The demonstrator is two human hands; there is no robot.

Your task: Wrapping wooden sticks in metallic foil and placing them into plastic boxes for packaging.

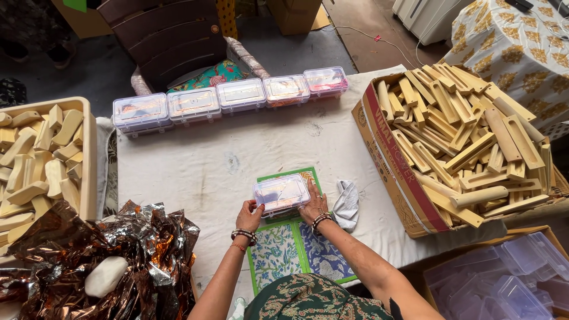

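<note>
White table: five boxes (closed, seemingly); hands hold another.

Both arms reach forward, left hand and right hand cupped inward, fingers curled

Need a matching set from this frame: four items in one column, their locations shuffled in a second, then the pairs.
Items:
1. clear plastic box
2. row of five lidded boxes
3. cardboard carton of long wooden pieces
4. crumpled metallic foil

Locations:
A. right side of the table
B. near left corner
C. between the left hand and right hand, over the patterned mats
D. along the far edge of the table

Pairs: 1-C, 2-D, 3-A, 4-B
</note>
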